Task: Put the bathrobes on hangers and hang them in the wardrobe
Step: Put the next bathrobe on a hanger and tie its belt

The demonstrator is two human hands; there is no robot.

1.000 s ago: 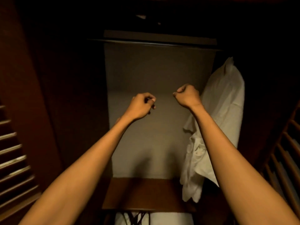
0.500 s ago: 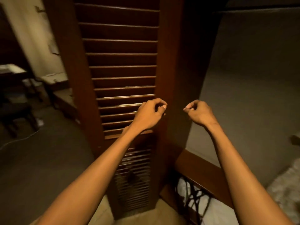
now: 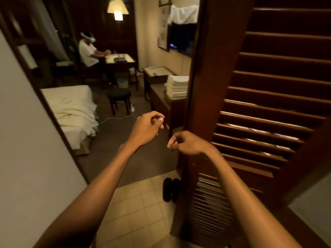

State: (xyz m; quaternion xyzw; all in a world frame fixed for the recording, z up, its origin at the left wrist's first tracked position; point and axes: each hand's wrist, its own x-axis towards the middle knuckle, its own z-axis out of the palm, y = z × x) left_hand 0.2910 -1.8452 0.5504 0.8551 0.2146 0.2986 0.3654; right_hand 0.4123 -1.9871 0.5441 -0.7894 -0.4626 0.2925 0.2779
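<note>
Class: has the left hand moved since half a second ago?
Yes, leftward. The left hand, earlier in front of the louvred door, now lies left of its edge.

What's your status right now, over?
Fingers curled, grip empty: left hand, right hand. Nothing picked up to hang yet. Louvred door close on the right, slippers on floor ahead.

A lamp [image 3: 117,9] glows yellow high up at the far end of the room. Below it a person [image 3: 87,51] sits at a small table [image 3: 121,59]. A bed [image 3: 71,108] with a white sheet stands on the left, near a dark stool [image 3: 119,94]. The floor is dark carpet [image 3: 111,151] far off and pale tiles [image 3: 136,212] up close, with black shoes [image 3: 171,189] on the tiles
</note>
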